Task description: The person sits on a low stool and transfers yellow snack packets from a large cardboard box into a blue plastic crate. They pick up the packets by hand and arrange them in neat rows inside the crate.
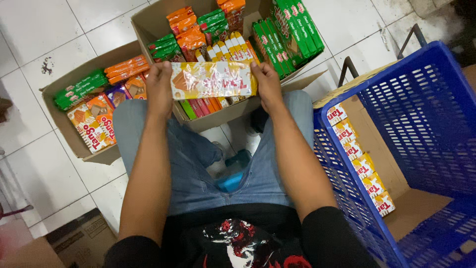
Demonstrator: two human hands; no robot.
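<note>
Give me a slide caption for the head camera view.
Both hands hold a yellow wafer pack above an open snack carton.

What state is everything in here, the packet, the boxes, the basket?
Yellow wafer packet: sealed, held level by its ends.
Left hand: gripping the packet's left end.
Right hand: gripping its right end.
Cardboard box: open, packed with packets.
Blue basket: open, cardboard-lined, a row of packets along one side.

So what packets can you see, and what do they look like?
Long yellow-and-white wafer packet: held flat between left hand and right hand.
Green flat packs: upright in the middle cardboard box.
Orange packs: left cardboard box.
Yellow packets: row inside the blue plastic basket.
</note>
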